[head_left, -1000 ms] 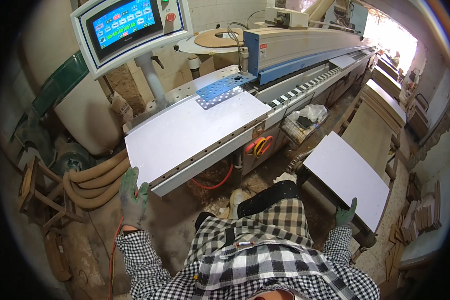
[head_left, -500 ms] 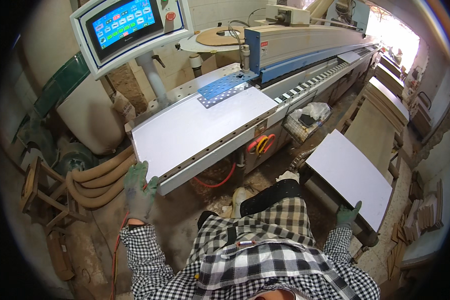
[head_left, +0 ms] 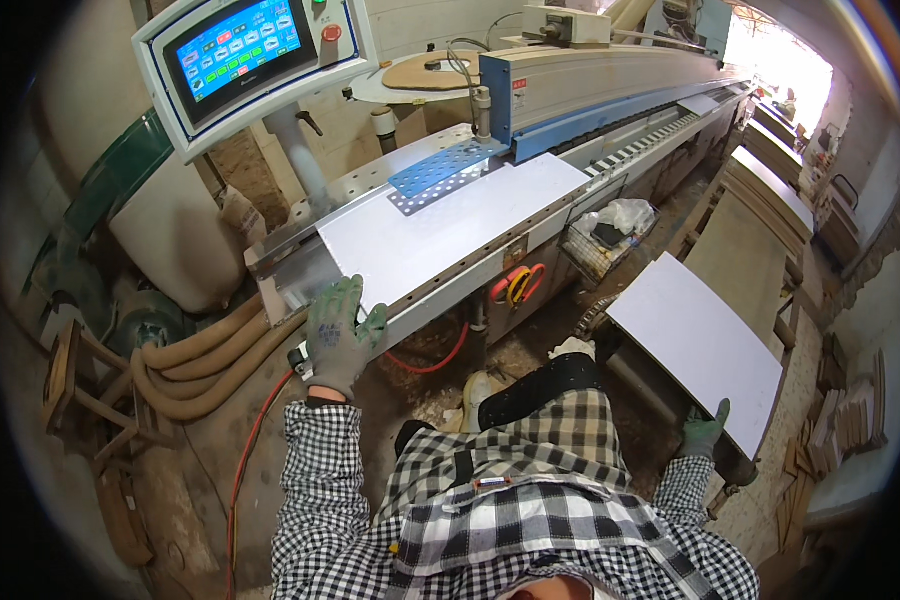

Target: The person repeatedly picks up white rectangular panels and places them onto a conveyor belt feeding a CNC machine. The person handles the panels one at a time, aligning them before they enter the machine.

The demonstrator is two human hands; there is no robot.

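A white panel [head_left: 440, 215] lies on the bed of a long edge-banding-like machine [head_left: 600, 95], its far part under a blue perforated plate [head_left: 445, 168]. My left hand [head_left: 342, 335], in a grey-green work glove, is at the panel's near end, fingers stretched out and touching that end and corner. A second white panel [head_left: 695, 345] rests on a low stand to my right. At its near edge is my right hand [head_left: 705, 432], also gloved, thumb on top and the other fingers partly hidden below the edge.
A control screen [head_left: 238, 52] stands at upper left. Brown ribbed hoses [head_left: 210, 360] and a red hose [head_left: 255, 435] run beside my left arm. Scissors [head_left: 518, 287] and a wire basket [head_left: 610, 240] hang on the machine's side. Board stacks [head_left: 770, 190] line the right.
The panel on the machine has slid away and to the right, baring the bed's near end. My left hand has followed it. The right hand has stayed at its panel.
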